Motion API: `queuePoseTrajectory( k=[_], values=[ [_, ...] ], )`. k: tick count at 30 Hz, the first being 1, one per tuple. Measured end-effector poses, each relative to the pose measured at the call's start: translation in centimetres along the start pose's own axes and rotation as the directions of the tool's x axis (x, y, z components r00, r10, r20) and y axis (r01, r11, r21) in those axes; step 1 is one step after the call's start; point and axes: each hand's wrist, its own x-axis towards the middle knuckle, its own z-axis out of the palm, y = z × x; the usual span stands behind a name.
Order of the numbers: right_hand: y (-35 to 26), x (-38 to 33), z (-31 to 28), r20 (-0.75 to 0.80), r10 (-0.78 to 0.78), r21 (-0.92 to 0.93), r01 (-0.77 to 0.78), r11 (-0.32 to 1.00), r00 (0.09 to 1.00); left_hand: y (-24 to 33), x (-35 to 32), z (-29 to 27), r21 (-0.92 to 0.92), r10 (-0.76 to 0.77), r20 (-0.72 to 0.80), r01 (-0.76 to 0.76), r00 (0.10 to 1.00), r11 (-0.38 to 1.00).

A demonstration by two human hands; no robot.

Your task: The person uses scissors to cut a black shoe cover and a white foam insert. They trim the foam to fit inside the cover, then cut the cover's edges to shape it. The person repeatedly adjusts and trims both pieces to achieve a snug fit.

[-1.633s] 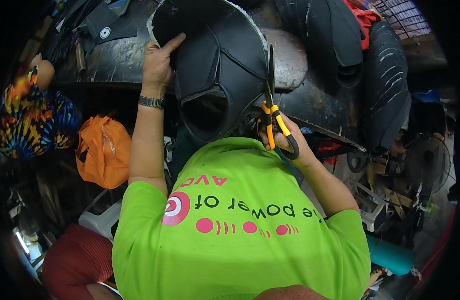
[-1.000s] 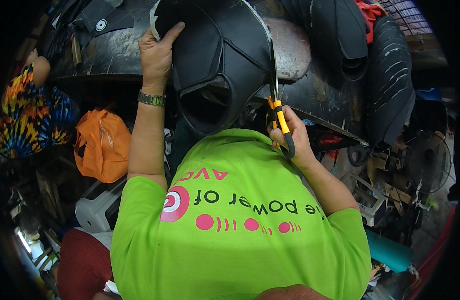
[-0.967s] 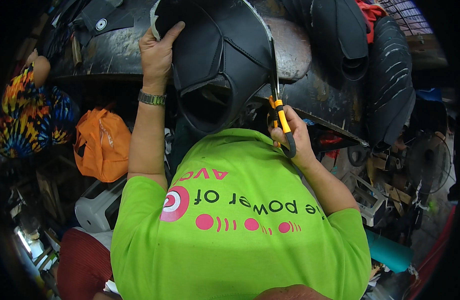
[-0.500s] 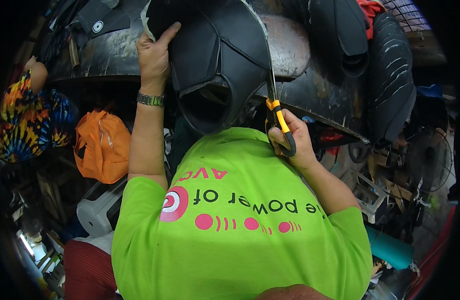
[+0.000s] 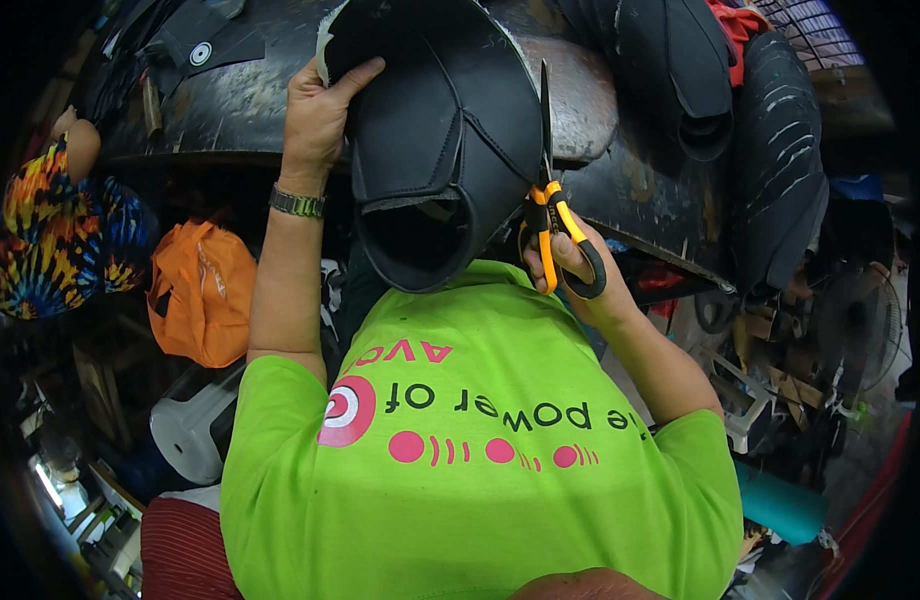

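Fingers (image 5: 307, 84) on black upper (image 5: 405, 140), perhaps leather

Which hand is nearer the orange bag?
Left. The left hand, gripping the black piece, is above and to the right of the orange bag in the picture; the right hand, holding scissors, is farther right.

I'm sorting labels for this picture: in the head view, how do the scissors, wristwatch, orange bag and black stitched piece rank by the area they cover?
Largest to smallest:
Black stitched piece
Orange bag
Scissors, longer than the bag is tall but much thinner
Wristwatch
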Motion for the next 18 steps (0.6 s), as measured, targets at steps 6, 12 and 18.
queuePoseTrajectory(
  k=[6, 12, 18],
  values=[
    [0.2, -0.8, -0.5, -0.025, 0.028, 0.070, -0.027, 0.997, 0.999, 0.2, 0.1, -0.6, 0.015, -0.016, 0.007, 0.016, 1.000, 1.000],
    [0.1, -1.4, -1.5, 0.062, 0.104, 0.050, -0.107, 0.993, 0.993, 0.2, 0.2, -0.7, 0.009, -0.121, 0.085, 0.120, 0.989, 0.993],
    [0.1, -1.0, -0.9, 0.085, 0.080, 0.052, -0.085, 0.995, 0.993, 0.1, 0.3, 0.2, 0.038, -0.205, 0.163, 0.201, 0.965, 0.979]
  ],
)
